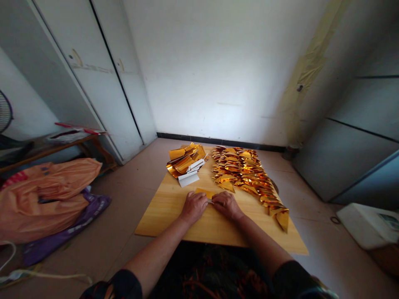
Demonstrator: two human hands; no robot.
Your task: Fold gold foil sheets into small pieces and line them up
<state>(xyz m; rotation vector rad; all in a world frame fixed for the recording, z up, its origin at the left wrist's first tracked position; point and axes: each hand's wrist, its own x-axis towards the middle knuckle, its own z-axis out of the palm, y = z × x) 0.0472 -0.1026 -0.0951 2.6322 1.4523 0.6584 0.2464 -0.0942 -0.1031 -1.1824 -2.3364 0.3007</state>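
A sheet of gold foil paper point(205, 192) lies near the front middle of the wooden board point(168, 211), partly covered by my fingers. My left hand point(195, 205) grips its left side and my right hand point(227, 203) its right side, fingers curled. Between them a pale, narrow edge of the paper shows. Beyond my left hand lies a loose pile of gold foil sheets point(187, 160), some with the white back turned up. Rows of folded gold foil pieces point(249, 174) cover the board's right side, beyond and beside my right hand.
Left on the floor are an orange bag point(52, 195) and a purple bag point(68, 228), near a low wooden bench point(90, 143). A grey cabinet point(112, 70) stands behind them. At the right are a white box point(368, 224) and a large grey appliance or cupboard point(352, 137).
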